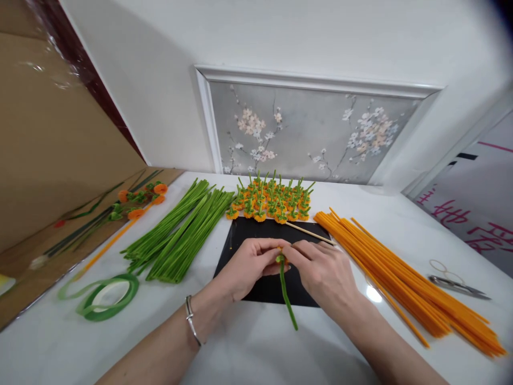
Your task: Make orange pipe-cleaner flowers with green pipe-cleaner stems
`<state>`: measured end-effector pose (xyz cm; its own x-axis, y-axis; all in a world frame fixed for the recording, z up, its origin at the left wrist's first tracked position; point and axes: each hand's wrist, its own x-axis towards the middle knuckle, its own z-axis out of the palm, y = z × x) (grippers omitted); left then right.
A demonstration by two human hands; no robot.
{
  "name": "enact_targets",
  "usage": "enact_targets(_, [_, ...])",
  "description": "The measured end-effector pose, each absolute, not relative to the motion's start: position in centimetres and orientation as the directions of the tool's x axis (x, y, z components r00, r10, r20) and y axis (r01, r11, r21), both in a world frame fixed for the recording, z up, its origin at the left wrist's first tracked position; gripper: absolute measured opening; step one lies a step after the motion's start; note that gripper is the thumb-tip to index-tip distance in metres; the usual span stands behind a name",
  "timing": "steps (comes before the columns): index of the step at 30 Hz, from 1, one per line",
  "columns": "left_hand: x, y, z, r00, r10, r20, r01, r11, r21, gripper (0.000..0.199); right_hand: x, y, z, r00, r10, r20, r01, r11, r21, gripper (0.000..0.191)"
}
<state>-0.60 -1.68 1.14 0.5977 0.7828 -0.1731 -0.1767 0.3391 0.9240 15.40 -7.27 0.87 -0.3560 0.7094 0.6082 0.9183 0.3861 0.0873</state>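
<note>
Both of my hands meet over a black mat (260,294) around one small pipe-cleaner flower (281,259). Its green stem hangs down toward me, and a bit of orange shows between the fingers. My left hand (252,264) is closed on the flower from the left, thumb and forefinger pinching near its head. My right hand (320,267) pinches at the same spot from the right; its fingertips are partly hidden. Just beyond the mat stand rows of finished-looking orange flowers (272,200) with green stems pointing up.
Green pipe cleaners (180,230) lie at left, orange pipe cleaners (401,283) at right. A roll of green tape (130,291) rests front left. A thin wooden stick (310,233) crosses the mat's far edge. Scissors (459,287) lie far right. Flowers on stems (136,214) lie on cardboard at left.
</note>
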Motion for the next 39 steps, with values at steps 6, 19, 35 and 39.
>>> enact_targets(6, [-0.5,-1.8,1.7,0.588,0.793,-0.160,-0.232,0.354,0.906,0.025,15.8,-6.7,0.9,-0.162,0.825,0.541,0.841,0.402,-0.362,0.021])
enact_targets(19, [-0.7,-2.1,1.9,0.637,0.749,-0.183,-0.115,0.327,0.938,0.028,16.5,-6.3,1.9,-0.190,0.862,0.470,0.546,0.490,-0.679,0.022])
enact_targets(35, [-0.8,-1.8,1.9,0.673,0.705,-0.224,-0.085,0.374,0.923,0.019,16.2,-6.2,1.4,-0.211,0.865,0.456,0.517,0.495,-0.699,0.024])
enact_targets(39, [-0.9,-1.7,1.8,0.657,0.731,-0.188,-0.110,0.339,0.935,0.023,16.3,-6.1,1.5,-0.104,0.890,0.445,0.532,0.427,-0.731,0.016])
